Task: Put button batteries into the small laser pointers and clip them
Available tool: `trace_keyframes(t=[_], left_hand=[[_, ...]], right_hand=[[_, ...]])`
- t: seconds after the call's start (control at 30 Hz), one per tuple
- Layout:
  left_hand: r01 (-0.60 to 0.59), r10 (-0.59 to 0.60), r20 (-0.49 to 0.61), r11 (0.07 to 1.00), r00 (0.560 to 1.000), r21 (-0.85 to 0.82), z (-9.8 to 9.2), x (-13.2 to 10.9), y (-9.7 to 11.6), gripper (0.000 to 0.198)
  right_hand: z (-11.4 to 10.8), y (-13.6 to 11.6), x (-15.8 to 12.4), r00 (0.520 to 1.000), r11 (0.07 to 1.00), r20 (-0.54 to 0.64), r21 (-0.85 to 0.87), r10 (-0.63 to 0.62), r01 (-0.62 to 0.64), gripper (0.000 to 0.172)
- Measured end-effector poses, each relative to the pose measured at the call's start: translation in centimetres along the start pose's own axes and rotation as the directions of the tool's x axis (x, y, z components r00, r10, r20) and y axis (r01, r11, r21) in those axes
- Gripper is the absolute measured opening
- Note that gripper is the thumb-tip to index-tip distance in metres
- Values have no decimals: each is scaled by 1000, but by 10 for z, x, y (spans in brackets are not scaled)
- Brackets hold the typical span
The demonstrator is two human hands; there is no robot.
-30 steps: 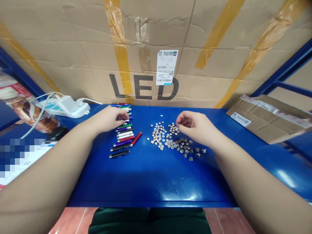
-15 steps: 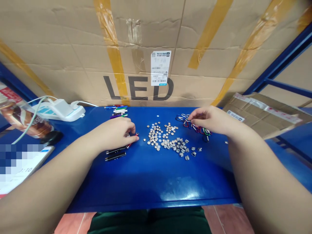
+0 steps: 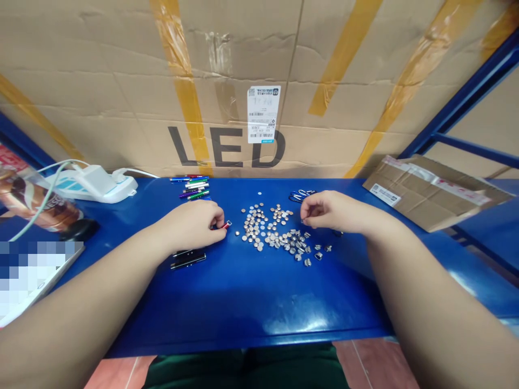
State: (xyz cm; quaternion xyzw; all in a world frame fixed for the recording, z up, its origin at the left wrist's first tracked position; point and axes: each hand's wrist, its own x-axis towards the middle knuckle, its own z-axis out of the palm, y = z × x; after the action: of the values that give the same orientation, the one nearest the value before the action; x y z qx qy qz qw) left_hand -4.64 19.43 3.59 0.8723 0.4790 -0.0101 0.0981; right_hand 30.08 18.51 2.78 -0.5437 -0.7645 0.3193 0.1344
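Note:
My left hand (image 3: 190, 227) rests on the blue metal table (image 3: 243, 302), its fingertips closed on a red penlight (image 3: 224, 226) with a silver end. Behind it lies a row of coloured penlights (image 3: 190, 186), and dark ones (image 3: 188, 259) lie in front of it. My right hand (image 3: 332, 210) reaches over the table, fingertips pinched together close above a heap of small metal caps (image 3: 295, 243). Beside that heap is a pile of button cells (image 3: 255, 227). Dark and coloured carabiners (image 3: 302, 195) lie behind my right hand, partly hidden.
A white power strip (image 3: 91, 186) and a drink bottle (image 3: 36, 202) stand at the left, with a black mouse (image 3: 79, 229) near the table edge. A flat cardboard piece (image 3: 430, 194) lies at the right. A taped carton marked LED (image 3: 227, 146) forms the back.
Carabiners have appeared at the back of the table. My right hand has moved from them toward the metal caps. Fewer penlights lie in the rows, and my left hand has moved forward.

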Motion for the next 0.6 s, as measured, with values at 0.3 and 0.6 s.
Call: trace_keyframes(t=[0.3, 0.6], left_hand=[[-49, 37, -104, 993, 994, -108, -5, -1, 6, 21], [-147, 85, -154, 878, 984, -456, 6, -2, 27, 21]], right_hand=[[3, 1, 2, 992, 999, 129, -43, 1, 4, 6], [20, -25, 2, 968, 985, -192, 42, -159, 170, 17]])
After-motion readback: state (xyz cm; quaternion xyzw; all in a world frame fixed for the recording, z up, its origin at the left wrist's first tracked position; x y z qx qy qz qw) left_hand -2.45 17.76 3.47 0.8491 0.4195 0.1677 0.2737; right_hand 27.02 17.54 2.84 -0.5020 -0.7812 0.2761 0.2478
